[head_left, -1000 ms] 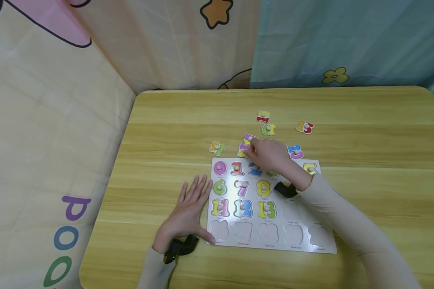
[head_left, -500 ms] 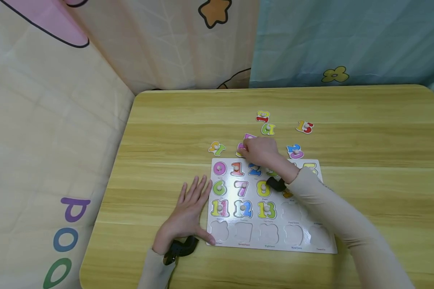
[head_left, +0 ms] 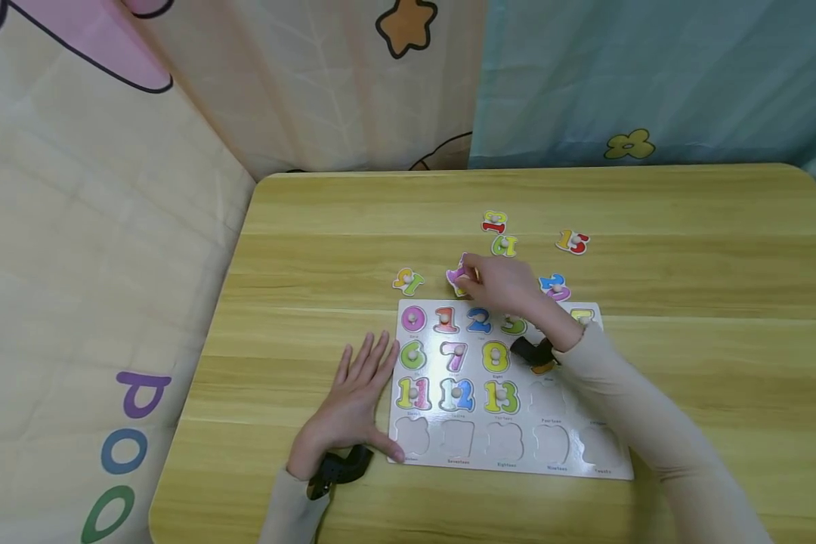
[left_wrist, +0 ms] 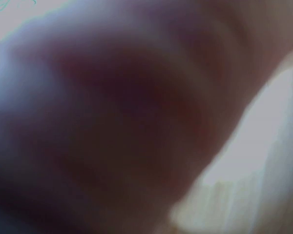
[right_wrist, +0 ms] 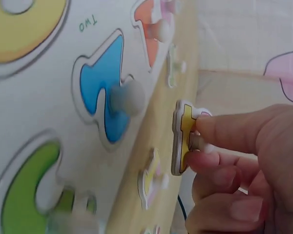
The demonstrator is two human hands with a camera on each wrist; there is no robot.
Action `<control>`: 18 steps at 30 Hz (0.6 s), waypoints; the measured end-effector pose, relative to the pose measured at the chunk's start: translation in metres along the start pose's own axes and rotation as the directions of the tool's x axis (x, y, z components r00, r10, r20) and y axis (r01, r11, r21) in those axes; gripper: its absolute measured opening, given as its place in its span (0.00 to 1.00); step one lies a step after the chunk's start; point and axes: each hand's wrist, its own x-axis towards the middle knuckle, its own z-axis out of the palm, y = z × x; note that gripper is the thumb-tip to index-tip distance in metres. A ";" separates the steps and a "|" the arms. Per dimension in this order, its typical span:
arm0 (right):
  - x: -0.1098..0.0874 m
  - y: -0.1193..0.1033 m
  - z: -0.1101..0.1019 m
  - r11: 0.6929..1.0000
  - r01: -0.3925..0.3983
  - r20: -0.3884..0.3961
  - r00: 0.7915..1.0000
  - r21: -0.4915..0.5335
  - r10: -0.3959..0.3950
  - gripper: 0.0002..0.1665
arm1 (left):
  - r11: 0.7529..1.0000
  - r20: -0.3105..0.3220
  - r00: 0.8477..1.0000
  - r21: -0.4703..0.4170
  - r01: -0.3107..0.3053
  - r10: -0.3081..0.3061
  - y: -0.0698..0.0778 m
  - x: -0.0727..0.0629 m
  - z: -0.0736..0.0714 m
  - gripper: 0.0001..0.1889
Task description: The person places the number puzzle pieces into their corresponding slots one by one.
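My right hand is above the far edge of the number puzzle board. In the right wrist view, its thumb and fingers pinch a yellow-and-purple number puzzle piece, raised off the table and tilted; its number is unclear. Another yellow-and-pink piece lies on the table beside it, knob up. My left hand lies spread at the board's left side, its thumb on the near-left corner. The board carries number pieces such as the blue 2 and the 13. The left wrist view is blurred by skin.
Loose knobbed pieces lie beyond the board: an orange-and-green one, a green-and-yellow one, a red-and-yellow one, the 15 and a blue-and-purple one. Vacant recesses line the board's near row. Curtains hang behind the table.
My right hand dips left onto the two yellow-and-purple pieces, then draws slightly back to the right with one pinched in its fingers. The left hand stays in place.
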 end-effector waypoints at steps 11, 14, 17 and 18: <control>-0.067 0.046 -0.031 0.989 0.150 0.134 0.980 0.007 -0.150 0.14 | 1.000 -0.005 1.000 0.013 -0.011 0.011 -0.001 0.002 0.001 0.81; -0.086 0.053 -0.035 0.980 0.194 0.218 0.959 -0.036 -0.182 0.14 | 1.000 -0.008 1.000 0.014 -0.017 0.017 -0.002 0.002 0.001 0.81; -0.102 0.056 -0.034 0.976 0.211 0.310 0.932 -0.046 -0.187 0.14 | 1.000 -0.010 1.000 0.010 -0.018 0.019 -0.003 0.002 0.002 0.81; -0.106 0.056 -0.032 0.976 0.213 0.337 0.923 -0.051 -0.184 0.14 | 1.000 -0.010 1.000 0.008 -0.018 0.018 -0.003 0.003 0.002 0.81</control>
